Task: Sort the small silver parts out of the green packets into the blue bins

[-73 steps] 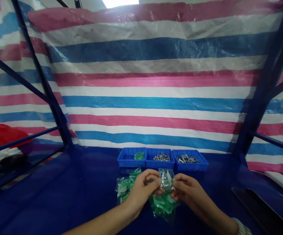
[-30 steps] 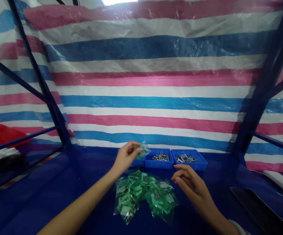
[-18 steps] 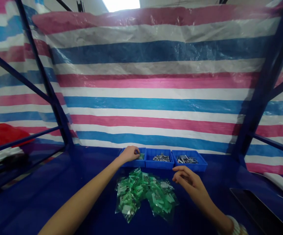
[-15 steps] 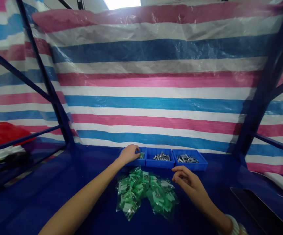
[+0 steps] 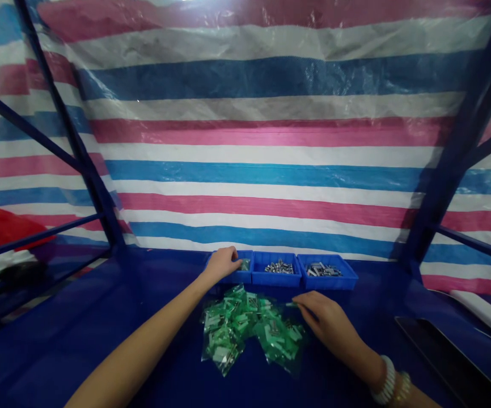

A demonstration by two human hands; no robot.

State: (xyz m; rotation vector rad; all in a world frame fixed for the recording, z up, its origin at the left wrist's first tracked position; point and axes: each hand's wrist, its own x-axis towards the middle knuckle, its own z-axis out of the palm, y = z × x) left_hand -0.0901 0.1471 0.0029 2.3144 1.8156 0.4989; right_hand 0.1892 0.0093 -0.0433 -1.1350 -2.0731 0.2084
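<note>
My left hand (image 5: 224, 264) is over the left blue bin (image 5: 245, 277), its fingers curled down at the small greenish pieces (image 5: 244, 264) inside. Whatever it pinches is hidden behind the fingers. My right hand (image 5: 327, 318) is closed in a pinch at the right side of a pile of green plastic bags (image 5: 237, 323). Between its thumb and forefinger shows the edge of a small green plastic bag (image 5: 290, 305). The clear green bags in the pile hold pale flat pieces and small metal parts.
The middle blue bin (image 5: 276, 279) contains small shiny metal parts, and the right blue bin (image 5: 329, 281) longer metal pieces. A dark flat device (image 5: 449, 357) lies at the right. Blue frame posts (image 5: 445, 170) and a striped plastic sheet (image 5: 271, 175) enclose the blue table (image 5: 152, 283).
My right hand has moved slightly left and closed its fingers on the edge of a green bag. My left hand stays at the left bin. The view has tilted slightly down.
</note>
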